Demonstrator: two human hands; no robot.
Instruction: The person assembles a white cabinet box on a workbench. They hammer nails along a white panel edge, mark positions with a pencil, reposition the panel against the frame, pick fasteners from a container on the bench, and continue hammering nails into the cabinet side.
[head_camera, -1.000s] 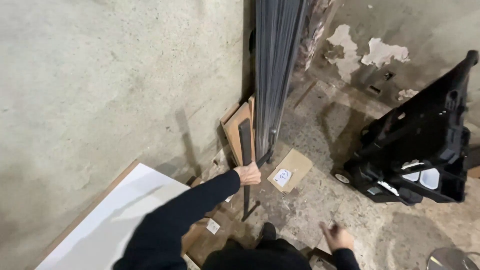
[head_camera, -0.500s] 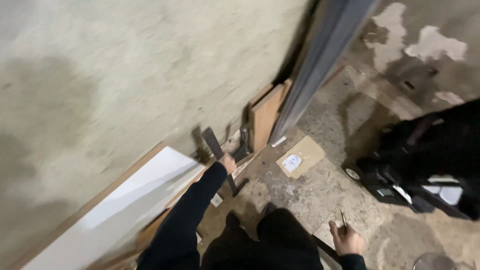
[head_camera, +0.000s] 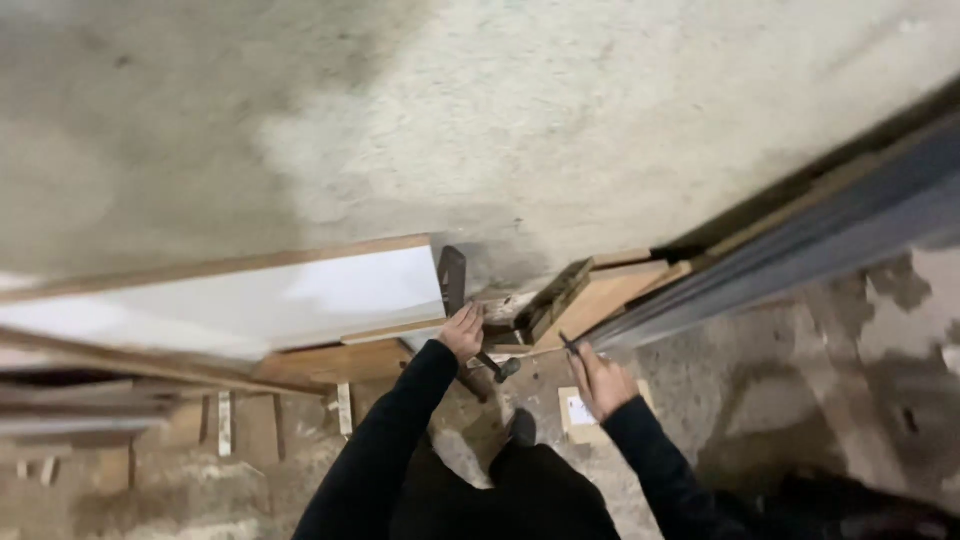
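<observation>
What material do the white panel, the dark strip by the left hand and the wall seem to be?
White panel: likely laminated board, smooth white face, brown wood-coloured edge. Dark strip at the left hand: perhaps metal or dark plastic; too blurred to tell. Wall: bare concrete or plaster, rough, mottled grey.

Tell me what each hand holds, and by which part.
Left hand grips the dark flat bar near its lower end. Right hand pinches a thin dark tool; the held part is hidden.

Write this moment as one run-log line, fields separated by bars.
left hand: on dark bar | right hand: holds thin dark tool | nearby: white board, metal profiles, concrete wall
</observation>
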